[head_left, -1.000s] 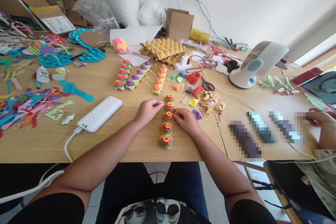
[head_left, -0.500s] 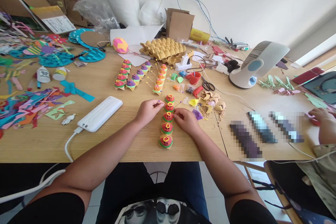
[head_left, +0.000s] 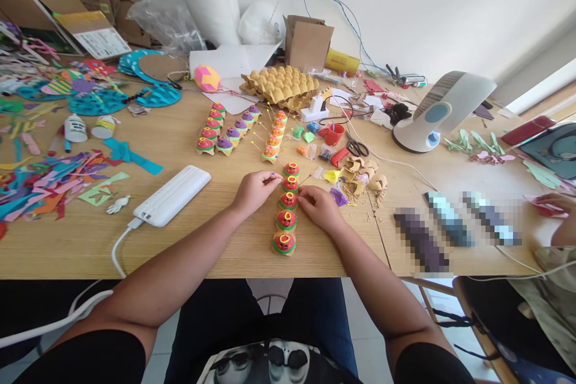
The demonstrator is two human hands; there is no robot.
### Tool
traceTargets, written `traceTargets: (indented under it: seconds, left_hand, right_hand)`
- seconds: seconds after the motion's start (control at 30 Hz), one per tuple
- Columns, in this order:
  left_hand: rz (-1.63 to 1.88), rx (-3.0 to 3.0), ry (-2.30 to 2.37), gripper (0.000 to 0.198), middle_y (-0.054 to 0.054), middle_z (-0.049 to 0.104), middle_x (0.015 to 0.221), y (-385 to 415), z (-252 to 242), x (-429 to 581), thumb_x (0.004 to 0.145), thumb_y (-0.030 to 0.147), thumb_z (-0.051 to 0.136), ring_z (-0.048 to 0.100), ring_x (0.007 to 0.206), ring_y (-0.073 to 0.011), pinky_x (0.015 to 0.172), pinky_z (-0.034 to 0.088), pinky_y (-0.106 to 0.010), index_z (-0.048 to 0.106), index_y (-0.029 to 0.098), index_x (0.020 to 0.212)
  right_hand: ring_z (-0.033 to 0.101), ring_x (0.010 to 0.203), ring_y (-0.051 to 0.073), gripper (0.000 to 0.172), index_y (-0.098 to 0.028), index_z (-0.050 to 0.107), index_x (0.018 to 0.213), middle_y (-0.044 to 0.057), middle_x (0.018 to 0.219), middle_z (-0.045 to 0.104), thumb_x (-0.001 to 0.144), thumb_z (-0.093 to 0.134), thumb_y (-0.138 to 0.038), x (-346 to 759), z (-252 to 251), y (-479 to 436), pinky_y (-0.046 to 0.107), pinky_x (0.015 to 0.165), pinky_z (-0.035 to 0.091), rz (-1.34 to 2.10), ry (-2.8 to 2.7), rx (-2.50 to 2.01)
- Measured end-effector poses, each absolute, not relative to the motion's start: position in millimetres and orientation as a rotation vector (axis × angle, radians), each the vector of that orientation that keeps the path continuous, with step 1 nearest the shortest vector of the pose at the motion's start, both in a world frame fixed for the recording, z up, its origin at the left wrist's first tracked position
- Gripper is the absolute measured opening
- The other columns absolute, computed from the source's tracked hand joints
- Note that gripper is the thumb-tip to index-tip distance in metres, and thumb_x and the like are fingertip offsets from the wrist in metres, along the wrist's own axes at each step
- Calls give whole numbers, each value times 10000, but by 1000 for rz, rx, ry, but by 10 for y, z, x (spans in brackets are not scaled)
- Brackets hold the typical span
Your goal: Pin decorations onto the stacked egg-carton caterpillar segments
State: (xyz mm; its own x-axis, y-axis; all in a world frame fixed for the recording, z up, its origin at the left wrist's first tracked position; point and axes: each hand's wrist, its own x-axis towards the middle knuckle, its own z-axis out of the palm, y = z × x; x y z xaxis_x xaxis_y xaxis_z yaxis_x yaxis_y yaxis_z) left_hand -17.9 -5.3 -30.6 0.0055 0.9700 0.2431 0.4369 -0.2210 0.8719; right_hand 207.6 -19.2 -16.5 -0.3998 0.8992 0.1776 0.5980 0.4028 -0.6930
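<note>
Directly in front of me lies a strip of egg-carton cups (head_left: 287, 220), covered in red and green, with yellow rings and small faces on top. At its left side, by the second cup, my left hand (head_left: 256, 192) pinches a thin stick with a purple tip (head_left: 273, 176). My right hand (head_left: 320, 205) rests against the right side, its curled fingertips gripping the strip near the third cup. Another purple-tipped stick (head_left: 309, 176) juts out to the right of the strip, above my right hand.
Behind stand finished-looking strips in red (head_left: 209, 132), purple (head_left: 236, 130) and orange (head_left: 273, 138). A white power bank (head_left: 173, 195) lies left, near paper scraps (head_left: 54, 183). Right are scissors (head_left: 357, 145), carton scraps (head_left: 360, 174), a fan (head_left: 443, 111) and another person's hand (head_left: 560, 216).
My two hands and the strip have stayed in nearly the same place. At the far right the other person's hand has shifted slightly with a reddish item.
</note>
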Motion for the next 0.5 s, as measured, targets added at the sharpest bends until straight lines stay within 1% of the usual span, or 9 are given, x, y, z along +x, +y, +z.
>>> traceTargets:
  seconds: [0.37, 0.5]
  left_hand:
    - [1177, 1720, 1455, 262, -75, 813, 969, -62, -290, -172, 883, 386, 657, 743, 871, -221, 811, 565, -308, 793, 173, 949]
    - [1175, 1722, 1451, 268, -73, 812, 973, -58, -296, -170, 888, 387, 650, 744, 880, -222, 811, 556, -310, 793, 168, 948]
  right_hand:
    - [646, 835, 176, 146, -212, 619, 788, 39, 944, 750, 930, 637, -246, 2079, -164, -187, 285, 740, 452, 741, -2128, -1257]
    - [630, 806, 169, 138, -211, 628, 790, 37, 938, 748, 924, 642, -239, 2081, -171, -184, 282, 720, 442, 741, -2126, -1270]
